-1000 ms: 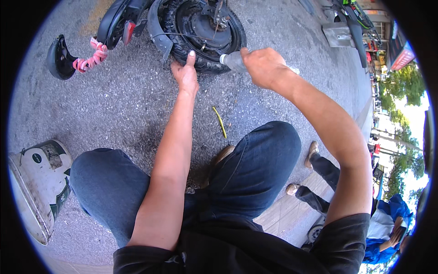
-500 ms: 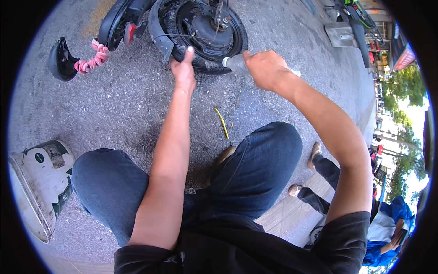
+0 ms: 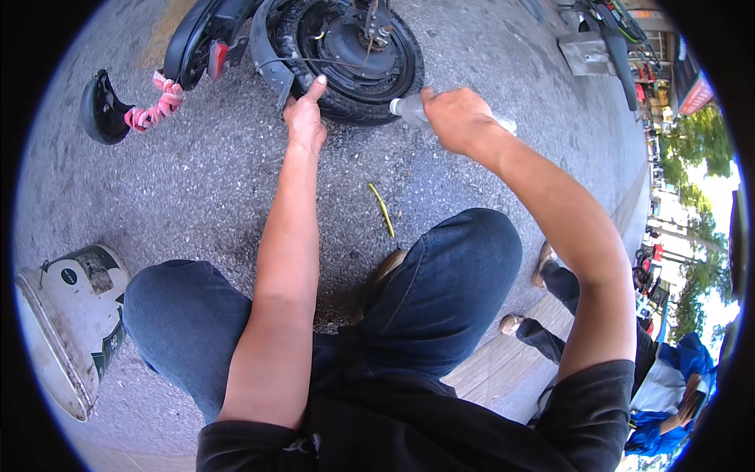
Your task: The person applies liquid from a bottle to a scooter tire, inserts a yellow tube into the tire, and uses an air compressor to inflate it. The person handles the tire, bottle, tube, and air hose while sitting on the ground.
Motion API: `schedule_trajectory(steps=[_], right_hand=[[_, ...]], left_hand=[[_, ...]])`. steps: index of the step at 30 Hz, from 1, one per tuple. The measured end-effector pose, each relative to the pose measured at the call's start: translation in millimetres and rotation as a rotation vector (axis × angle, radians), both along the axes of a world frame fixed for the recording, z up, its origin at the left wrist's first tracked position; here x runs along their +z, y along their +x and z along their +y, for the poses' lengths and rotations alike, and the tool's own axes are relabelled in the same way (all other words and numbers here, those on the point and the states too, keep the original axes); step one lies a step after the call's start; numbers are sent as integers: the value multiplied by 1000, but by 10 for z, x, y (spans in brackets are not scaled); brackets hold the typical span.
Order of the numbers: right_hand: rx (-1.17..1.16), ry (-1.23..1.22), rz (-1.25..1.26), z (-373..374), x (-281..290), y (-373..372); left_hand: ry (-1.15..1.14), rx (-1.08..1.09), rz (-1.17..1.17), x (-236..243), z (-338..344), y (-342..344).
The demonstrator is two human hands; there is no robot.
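Note:
A black scooter wheel (image 3: pixel 370 69) lies on its side at the top of the view, its tyre wet with whitish streaks. My left hand (image 3: pixel 305 122) is closed on the tyre's near left edge, thumb up, its other fingers mostly hidden. In my right hand (image 3: pixel 460 118) is a clear plastic bottle (image 3: pixel 412 110), held almost level with its white-capped end pointing left at the tyre's near right edge. A dark mudguard (image 3: pixel 272 71) curves round the wheel's left side.
A scooter body with a red reflector (image 3: pixel 217 60) and a pink cloth-wrapped part (image 3: pixel 161 106) lies upper left. A white bucket (image 3: pixel 75 307) sits by my left knee. A yellow-green strip (image 3: pixel 381 210) lies on the asphalt. A person in blue (image 3: pixel 676 393) holds a phone at right.
My left hand has shifted slightly left along the tyre, and the wheel sits a little further left in view. My right hand keeps the bottle in nearly the same place.

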State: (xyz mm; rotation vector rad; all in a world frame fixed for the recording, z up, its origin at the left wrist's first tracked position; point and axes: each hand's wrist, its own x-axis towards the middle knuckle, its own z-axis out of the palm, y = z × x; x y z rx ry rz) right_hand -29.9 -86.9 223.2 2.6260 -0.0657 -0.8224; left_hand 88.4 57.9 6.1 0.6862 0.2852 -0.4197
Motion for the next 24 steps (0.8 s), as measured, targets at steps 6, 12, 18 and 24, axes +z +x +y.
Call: schedule_trajectory(steps=[6, 12, 18, 24], right_hand=[[-6, 46, -71, -30, 32, -128], [16, 55, -63, 36, -28, -49], [-31, 2, -27, -272, -44, -224], [-206, 186, -295, -508, -314, -842]], left_hand=[[95, -62, 76, 70, -176, -526], [63, -22, 23, -117, -246, -379], [130, -40, 29, -42, 1, 130], [39, -60, 20, -121, 108, -180]])
